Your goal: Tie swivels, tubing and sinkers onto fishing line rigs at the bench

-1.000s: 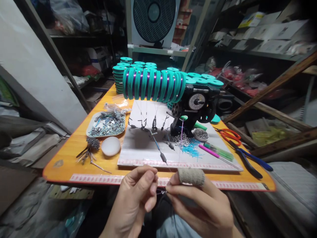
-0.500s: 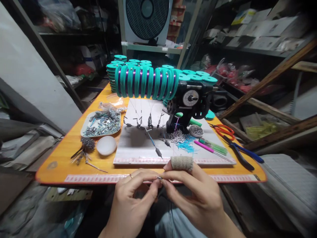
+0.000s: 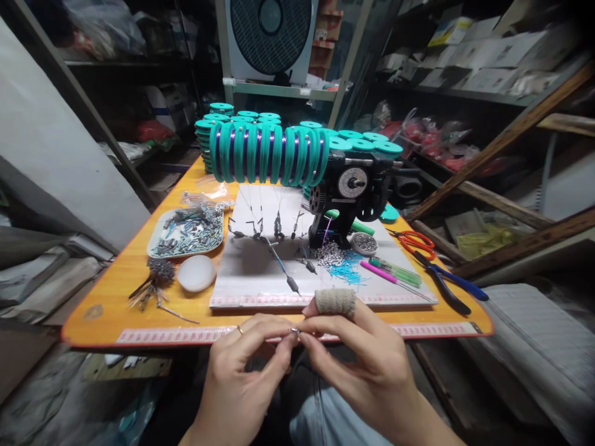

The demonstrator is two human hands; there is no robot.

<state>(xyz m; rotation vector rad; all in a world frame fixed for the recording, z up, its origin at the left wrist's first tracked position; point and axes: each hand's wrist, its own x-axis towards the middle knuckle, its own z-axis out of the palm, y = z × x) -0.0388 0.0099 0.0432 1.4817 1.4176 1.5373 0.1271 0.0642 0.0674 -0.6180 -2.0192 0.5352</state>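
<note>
Both hands meet low in the head view, just off the table's near edge. My left hand (image 3: 242,365), with a ring on one finger, pinches a tiny shiny metal piece (image 3: 294,331) between thumb and forefinger. Against its other side, my right hand (image 3: 362,353) is closed in a pinch; a knitted sleeve (image 3: 335,301) covers one of its fingers. The metal piece is too small to name, and the fingers hide most of it. Beyond the hands, several dark weights on thin lines (image 3: 292,284) lie on the white board (image 3: 251,279).
Teal spools (image 3: 269,152) sit on a black winding machine (image 3: 346,192). A tray of metal parts (image 3: 153,248) and a white dish (image 3: 196,273) stand left. On the right lie silver beads (image 3: 331,253), blue strips (image 3: 346,270), a pink-handled tool (image 3: 379,271), pliers (image 3: 446,282) and orange-handled scissors (image 3: 416,241).
The view has shifted slightly, so the scene sits a little further left. Both hands keep their pinch at nearly the same spot around the small metal piece.
</note>
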